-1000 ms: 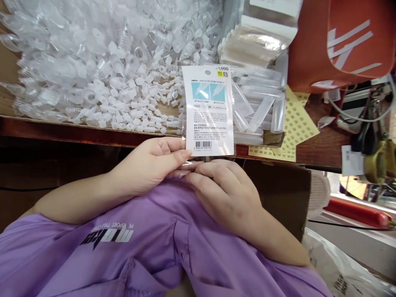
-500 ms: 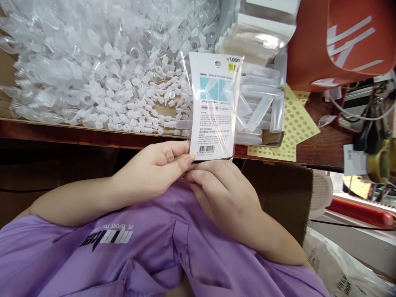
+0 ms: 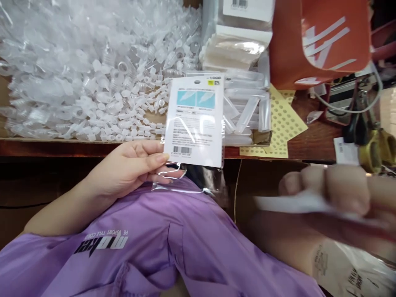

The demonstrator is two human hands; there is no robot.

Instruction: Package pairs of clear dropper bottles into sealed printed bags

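1. While the left hand (image 3: 136, 165) pinched its lower left corner, a clear packet with printed card (image 3: 194, 128) hung across the front edge of the worktop (image 3: 321, 138).
2. Right hand (image 3: 337, 187), well apart rightward: blurred, fingers curled on a white strip (image 3: 287, 204).
3. Plastic nozzles (image 3: 77, 78): heaped left, within a cardboard tray (image 3: 262, 138).
4. Clear tubes (image 3: 247, 113): partly hidden behind the packet.
5. Clear sleeves (image 3: 232, 47): stacked beyond the tubes.
6. Orange box (image 3: 287, 45): stood behind yellow sticker sheets (image 3: 287, 119).
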